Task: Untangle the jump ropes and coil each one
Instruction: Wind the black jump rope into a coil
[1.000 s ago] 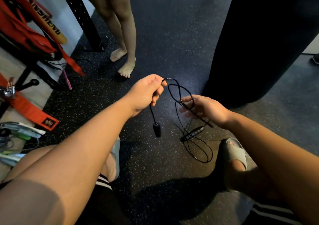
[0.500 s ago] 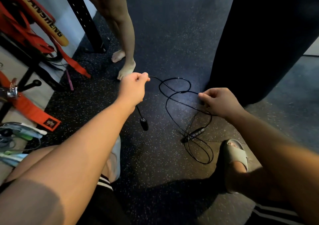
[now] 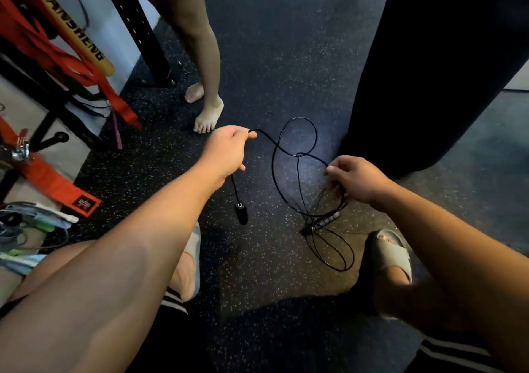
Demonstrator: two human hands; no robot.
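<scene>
Rope (image 3: pixel 299 154) in curled left hand (image 3: pixel 226 149), right hand (image 3: pixel 357 179)

Dark rubber gym floor with pale speckles (image 3: pixel 272 57). A second person's bare legs and feet (image 3: pixel 206 112) stand at top centre, beside a black perforated steel rack post (image 3: pixel 137 29). Red fabric straps (image 3: pixel 60 60) hang at left. A large black punching bag (image 3: pixel 429 72) fills the upper right.

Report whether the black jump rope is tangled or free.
Tangled: the black jump rope crosses itself in loops between the left hand and right hand.
</scene>
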